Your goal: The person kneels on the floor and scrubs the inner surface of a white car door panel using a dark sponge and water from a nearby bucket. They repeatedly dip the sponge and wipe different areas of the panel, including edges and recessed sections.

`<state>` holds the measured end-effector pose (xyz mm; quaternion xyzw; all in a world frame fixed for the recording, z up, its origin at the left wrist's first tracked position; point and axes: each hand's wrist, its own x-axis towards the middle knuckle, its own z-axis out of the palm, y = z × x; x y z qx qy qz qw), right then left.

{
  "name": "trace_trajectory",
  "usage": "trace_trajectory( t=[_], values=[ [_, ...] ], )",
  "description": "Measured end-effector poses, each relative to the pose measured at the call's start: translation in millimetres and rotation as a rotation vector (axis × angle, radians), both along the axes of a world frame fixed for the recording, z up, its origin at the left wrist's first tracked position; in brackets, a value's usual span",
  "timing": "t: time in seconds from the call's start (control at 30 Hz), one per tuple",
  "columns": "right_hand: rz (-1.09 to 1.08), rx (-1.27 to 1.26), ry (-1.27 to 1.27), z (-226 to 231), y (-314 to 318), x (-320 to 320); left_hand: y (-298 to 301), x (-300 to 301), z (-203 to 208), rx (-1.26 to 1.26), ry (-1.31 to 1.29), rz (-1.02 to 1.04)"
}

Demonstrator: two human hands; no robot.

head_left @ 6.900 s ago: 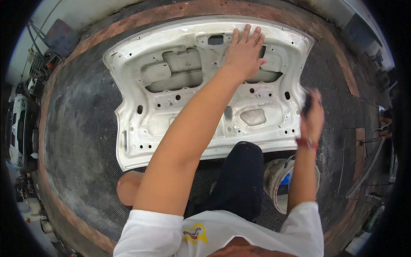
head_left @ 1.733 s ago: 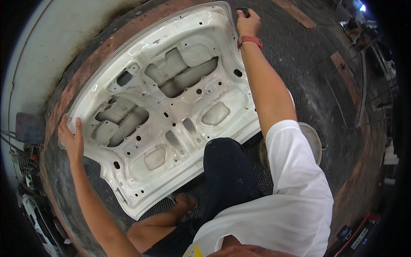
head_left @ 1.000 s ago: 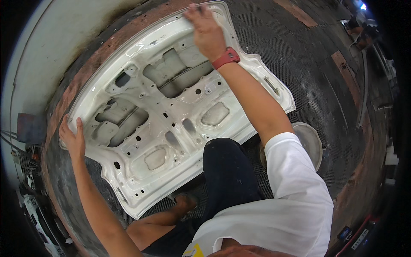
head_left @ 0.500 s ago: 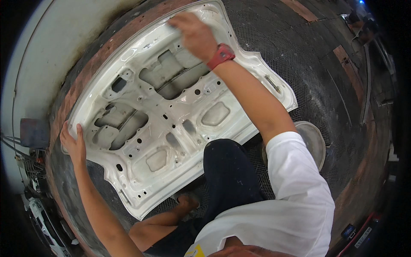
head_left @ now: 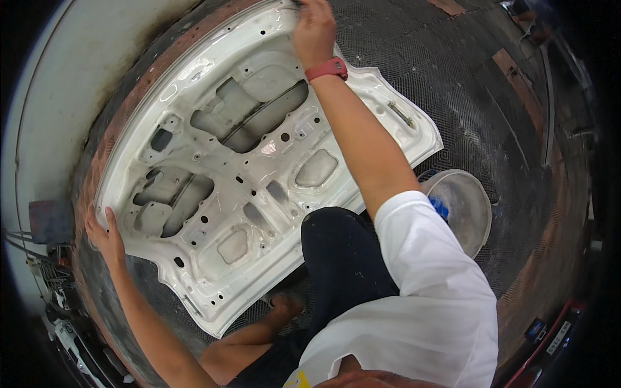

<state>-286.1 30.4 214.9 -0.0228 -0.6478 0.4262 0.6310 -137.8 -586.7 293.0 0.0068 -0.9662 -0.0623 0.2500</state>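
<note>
A white car trunk lid [head_left: 229, 178] lies tilted in front of me with its inner side up, showing large cut-outs and several small holes. My left hand [head_left: 107, 239] grips its left corner, thumb on the inner face and fingers at the rim. At the far right corner of the lid, my right hand [head_left: 315, 32] presses down with its fingers bent together. Only a dark sliver shows beneath those fingers, partly cut off by the picture's top edge, so its kind stays unclear. A red watch [head_left: 326, 69] is on my right wrist.
A round pale bucket [head_left: 475, 210] with something blue [head_left: 439, 207] inside stands by my right elbow. My bent knee [head_left: 339, 249] is against the lid's near edge. A wall [head_left: 48, 123] rises at the left; dark ribbed matting [head_left: 453, 97] covers the floor.
My right hand has slid along the lid's far edge toward the upper right corner. The lid appears slightly further left, and more of the bucket's inside shows.
</note>
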Motion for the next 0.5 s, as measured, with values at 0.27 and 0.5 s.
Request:
trace_trajectory(
  t=[0.27, 0.5],
  values=[
    [-0.062, -0.084, -0.384, -110, 56, 4, -1, 4, 0, 0.0, -0.008, 0.018],
    [-0.213, -0.261, -1.01, -158, 100, 24, 11, -3, -2, 0.019, -0.01, 0.025]
  ],
)
